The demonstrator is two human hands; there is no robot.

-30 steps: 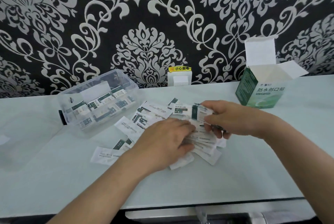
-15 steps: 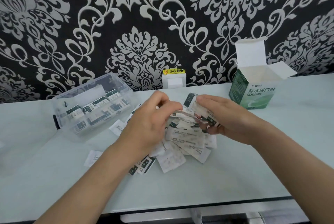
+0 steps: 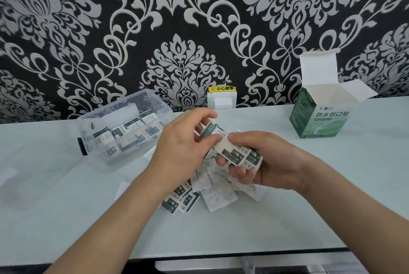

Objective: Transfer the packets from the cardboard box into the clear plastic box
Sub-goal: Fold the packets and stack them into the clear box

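Both hands are lifted above the table's middle, holding a bundle of white-and-green packets (image 3: 234, 154) between them. My right hand (image 3: 263, 161) grips the bundle from the right, fingers curled under it. My left hand (image 3: 183, 147) pinches its left end with thumb and fingers. More loose packets (image 3: 212, 194) lie on the table under my hands. The clear plastic box (image 3: 124, 132) stands at the left with several packets inside. The green cardboard box (image 3: 318, 116) stands open at the right; its inside looks bare white.
A white wall socket (image 3: 222, 101) with a yellow warning label sits at the back, against the patterned wall. A stray packet (image 3: 121, 187) lies left of my left forearm. The table's front edge (image 3: 243, 253) runs along the bottom.
My hands went from lying flat on the spread packets to gathering them and lifting a bundle off the table. The pile on the table has been drawn together.
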